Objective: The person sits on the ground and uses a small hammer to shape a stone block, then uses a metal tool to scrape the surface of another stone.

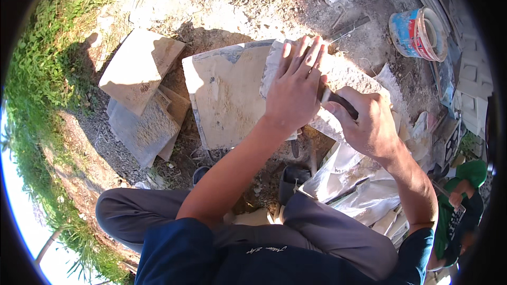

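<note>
My left hand (pixel 296 87) lies flat with its fingers stretched out on a pale, rough-edged piece of stone (pixel 270 67). That piece overlaps the right side of a larger beige slab (pixel 232 97) with chipped grey edges. In my right hand (pixel 369 124) is a tool with a dark handle (pixel 340 103), gripped with the fingers wrapped round it. The handle points toward my left hand, and the tool's working end is hidden there. Under both hands, a whitish rough block (pixel 356 74) runs off to the right.
Several flat slabs (pixel 140 68) lie stacked at the left, beside green plants (pixel 45 68). A blue and red bucket (pixel 412 34) stands at the far right. White plastic sheeting (pixel 348 174) lies near my right knee. A person in a green cap (pixel 470 174) is at the right edge.
</note>
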Available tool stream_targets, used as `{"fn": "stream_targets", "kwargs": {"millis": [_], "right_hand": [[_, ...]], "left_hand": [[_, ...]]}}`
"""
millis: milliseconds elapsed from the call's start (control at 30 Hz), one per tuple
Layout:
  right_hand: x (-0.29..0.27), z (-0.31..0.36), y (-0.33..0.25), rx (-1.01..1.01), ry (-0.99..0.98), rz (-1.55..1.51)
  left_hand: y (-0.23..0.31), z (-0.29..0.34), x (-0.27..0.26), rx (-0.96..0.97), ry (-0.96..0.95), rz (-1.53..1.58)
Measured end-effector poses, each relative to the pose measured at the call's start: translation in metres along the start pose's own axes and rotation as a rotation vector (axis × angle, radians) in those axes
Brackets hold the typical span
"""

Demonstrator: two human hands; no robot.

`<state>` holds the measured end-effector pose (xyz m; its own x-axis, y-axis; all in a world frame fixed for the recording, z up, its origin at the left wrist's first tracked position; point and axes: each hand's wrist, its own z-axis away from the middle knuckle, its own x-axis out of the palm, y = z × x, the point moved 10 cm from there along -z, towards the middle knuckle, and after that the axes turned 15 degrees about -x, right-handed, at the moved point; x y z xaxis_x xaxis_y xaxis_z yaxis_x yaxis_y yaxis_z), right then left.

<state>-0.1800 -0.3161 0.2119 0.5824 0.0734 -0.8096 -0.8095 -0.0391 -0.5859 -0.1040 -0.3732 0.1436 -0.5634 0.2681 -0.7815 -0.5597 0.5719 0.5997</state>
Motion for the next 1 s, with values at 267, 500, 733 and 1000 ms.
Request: {"fn": "stream_targets", "kwargs": {"millis": [267, 500, 733, 1000], "right_hand": [[0.030, 0.085, -0.005, 0.324, 0.014, -0.310], [0.047, 0.066, -0.018, 0.426, 0.103, -0.565], [0.061, 0.026, -0.025, 0.449, 0.248, -0.560], [0.079, 0.035, -0.020, 0.466, 0.286, -0.404]], "left_hand": [[0.038, 0.053, 0.037, 0.175, -0.365, 0.211], [0.040, 0.004, 0.018, 0.679, -0.324, 0.101], [0.017, -0.020, 0.013, 0.789, -0.378, 0.154], [0.009, -0.006, 0.029, 0.863, -0.454, 0.173]]}}
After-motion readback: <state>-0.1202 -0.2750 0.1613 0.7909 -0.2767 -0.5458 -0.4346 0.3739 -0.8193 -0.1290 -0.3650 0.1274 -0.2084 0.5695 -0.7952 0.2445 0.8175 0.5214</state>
